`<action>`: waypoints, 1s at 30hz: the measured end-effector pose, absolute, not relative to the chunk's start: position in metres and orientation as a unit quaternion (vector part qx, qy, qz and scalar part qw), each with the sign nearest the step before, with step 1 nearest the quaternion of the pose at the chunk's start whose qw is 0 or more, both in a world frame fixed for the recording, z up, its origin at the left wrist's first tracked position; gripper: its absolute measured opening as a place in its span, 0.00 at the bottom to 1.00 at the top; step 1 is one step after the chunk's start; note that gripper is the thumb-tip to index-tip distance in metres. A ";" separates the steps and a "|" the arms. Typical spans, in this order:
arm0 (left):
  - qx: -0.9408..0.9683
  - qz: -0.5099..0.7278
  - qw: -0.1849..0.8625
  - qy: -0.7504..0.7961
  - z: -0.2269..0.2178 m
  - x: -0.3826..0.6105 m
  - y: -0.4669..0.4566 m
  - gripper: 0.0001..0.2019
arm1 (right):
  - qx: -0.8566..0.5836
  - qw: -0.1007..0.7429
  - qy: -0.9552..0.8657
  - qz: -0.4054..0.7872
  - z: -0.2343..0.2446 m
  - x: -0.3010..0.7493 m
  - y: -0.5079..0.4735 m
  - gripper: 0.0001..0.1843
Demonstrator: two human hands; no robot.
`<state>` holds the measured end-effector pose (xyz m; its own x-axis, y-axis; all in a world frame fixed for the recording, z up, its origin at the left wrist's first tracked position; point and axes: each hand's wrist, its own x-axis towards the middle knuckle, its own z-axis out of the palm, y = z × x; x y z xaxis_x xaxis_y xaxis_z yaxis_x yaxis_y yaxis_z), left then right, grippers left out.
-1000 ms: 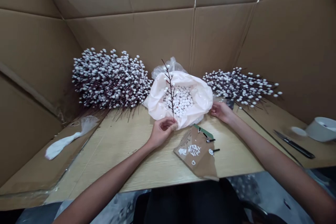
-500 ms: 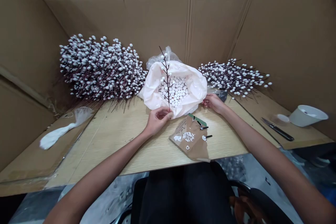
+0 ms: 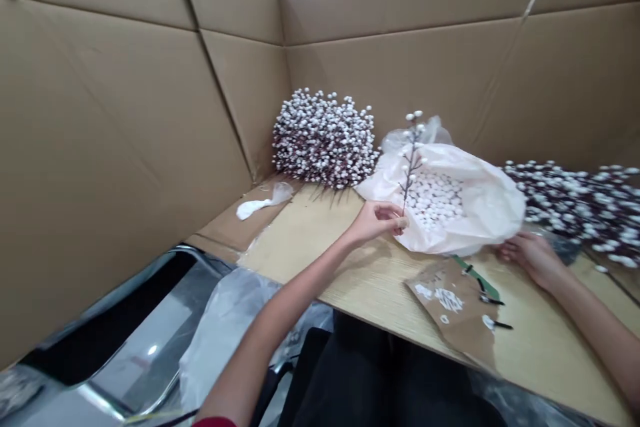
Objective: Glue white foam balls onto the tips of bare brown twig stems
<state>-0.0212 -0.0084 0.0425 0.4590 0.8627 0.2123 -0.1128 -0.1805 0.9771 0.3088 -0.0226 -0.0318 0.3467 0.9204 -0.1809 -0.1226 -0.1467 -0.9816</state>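
My left hand (image 3: pixel 377 221) is closed, pinching the bottom of a thin dark artificial berry branch (image 3: pixel 409 177). The branch stands nearly upright, with several white berries at its upper end and bare twigs lower down. Behind it is an open white plastic bag (image 3: pixel 485 180) holding many loose white berries (image 3: pixel 437 200). My right hand (image 3: pixel 535 257) is at the bag's lower right edge, its fingers curled against the plastic. In front of the bag lies a piece of brown cardboard (image 3: pixel 460 327) with white smears and several short black sticks on it.
A dense pile of white-berried branches (image 3: pixel 325 137) lies at the back left, another bunch (image 3: pixel 580 207) at the right. A white-filled plastic pouch (image 3: pixel 260 205) rests on the left. Cardboard walls (image 3: pixel 425 73) enclose the table (image 3: pixel 300 240). A metal-framed chair (image 3: pixel 150 333) stands lower left.
The view has turned to the left, so the things on the table appear farther right. More white berries show at the branch's tip. Both hands keep about the same places at the bag.
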 end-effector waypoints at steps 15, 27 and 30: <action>0.632 0.249 0.388 0.623 0.036 -0.153 -0.062 0.05 | -0.625 0.546 -0.333 0.448 -0.038 0.309 -0.028 0.09; 0.657 0.102 0.223 0.712 0.056 -0.157 -0.087 0.09 | -0.630 0.527 -0.352 0.448 -0.050 0.323 -0.022 0.10; 0.655 0.097 0.199 0.723 0.058 -0.156 -0.091 0.10 | -0.636 0.525 -0.349 0.445 -0.048 0.321 -0.023 0.10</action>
<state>-0.1564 -0.0910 0.0582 -0.0635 0.9848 -0.1614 0.9077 0.1242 0.4007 0.3207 -0.0227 -0.0479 0.3600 0.9112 -0.2004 -0.0244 -0.2055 -0.9784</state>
